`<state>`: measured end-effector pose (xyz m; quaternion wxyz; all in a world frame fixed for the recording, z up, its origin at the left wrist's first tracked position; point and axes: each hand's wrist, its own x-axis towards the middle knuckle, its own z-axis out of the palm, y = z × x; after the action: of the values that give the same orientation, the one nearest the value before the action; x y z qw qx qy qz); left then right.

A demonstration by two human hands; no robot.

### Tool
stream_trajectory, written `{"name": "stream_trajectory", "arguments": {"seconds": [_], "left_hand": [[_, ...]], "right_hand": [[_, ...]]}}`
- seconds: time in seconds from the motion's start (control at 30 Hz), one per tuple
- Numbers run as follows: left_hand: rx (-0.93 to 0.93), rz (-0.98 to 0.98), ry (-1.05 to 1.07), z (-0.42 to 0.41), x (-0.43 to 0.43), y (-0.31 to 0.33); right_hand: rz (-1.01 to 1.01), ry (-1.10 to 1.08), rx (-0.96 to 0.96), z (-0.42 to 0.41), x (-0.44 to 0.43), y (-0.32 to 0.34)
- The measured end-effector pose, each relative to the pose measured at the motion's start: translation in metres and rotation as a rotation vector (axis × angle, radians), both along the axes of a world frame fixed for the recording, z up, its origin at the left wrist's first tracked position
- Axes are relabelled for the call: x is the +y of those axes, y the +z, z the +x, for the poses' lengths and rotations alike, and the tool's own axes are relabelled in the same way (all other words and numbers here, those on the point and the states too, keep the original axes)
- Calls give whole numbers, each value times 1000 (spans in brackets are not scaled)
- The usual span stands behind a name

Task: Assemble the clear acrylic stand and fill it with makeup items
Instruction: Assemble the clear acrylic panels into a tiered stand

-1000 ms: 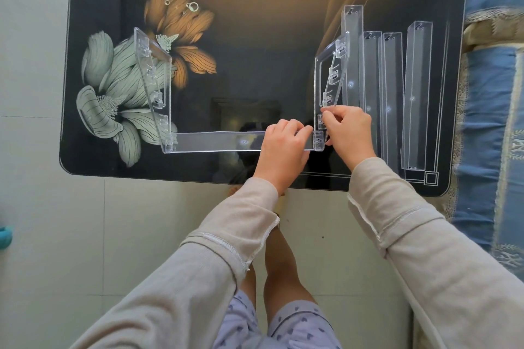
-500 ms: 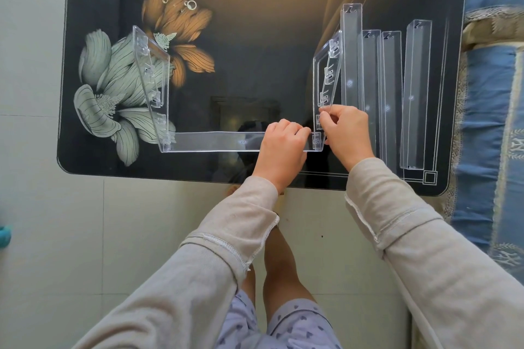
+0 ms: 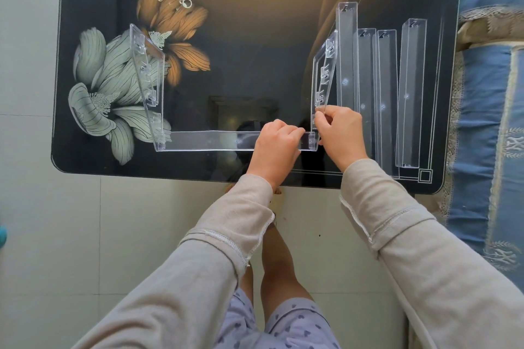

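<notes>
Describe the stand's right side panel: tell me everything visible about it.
The right side panel is clear, acrylic-looking plastic, a flat slab with small slotted brackets down its inner face. It stands on edge on the black glass table, tilted slightly, its near end meeting the front strip. The right hand pinches its near edge; the left hand grips the strip beside the joint.

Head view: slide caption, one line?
Left hand grips the front strip, right hand pinches the right side panel; four loose strips beside.

On the table, a front strip is flanked by a left side panel and a right side panel, and four loose strips are laid side by side further right.
</notes>
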<state>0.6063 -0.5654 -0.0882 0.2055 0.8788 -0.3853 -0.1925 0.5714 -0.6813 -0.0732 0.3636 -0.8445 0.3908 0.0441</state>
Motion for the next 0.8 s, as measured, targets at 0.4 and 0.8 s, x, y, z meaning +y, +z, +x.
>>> {"name": "stream_trajectory", "arguments": {"seconds": [0.4, 0.8], "left_hand": [[-113, 93, -66, 5, 0, 4], [50, 164, 64, -20, 4, 16]], "right_hand": [[24, 25, 18, -5, 2, 0], [-175, -235, 83, 17, -38, 8]]}}
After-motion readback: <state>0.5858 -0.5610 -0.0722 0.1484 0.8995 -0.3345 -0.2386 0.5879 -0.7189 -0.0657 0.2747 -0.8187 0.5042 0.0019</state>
